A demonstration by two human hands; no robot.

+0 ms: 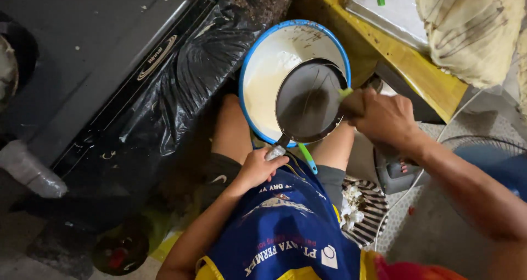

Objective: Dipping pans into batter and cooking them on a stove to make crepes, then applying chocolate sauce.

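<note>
The right hand wraps around whatever it's holding, so only a pale green tip pokes out and I can't tell what it is. The pan covers part of the white stuff in the bucket. The left hand hides most of the pan's handle. Woven sack top right runs off the frame edge.

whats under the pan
Under the pan, held by the left hand, is a blue-rimmed bucket of pale liquid. The pan covers the bucket's right half, so what lies there can't be seen. The right hand is at the pan's edge.
</note>
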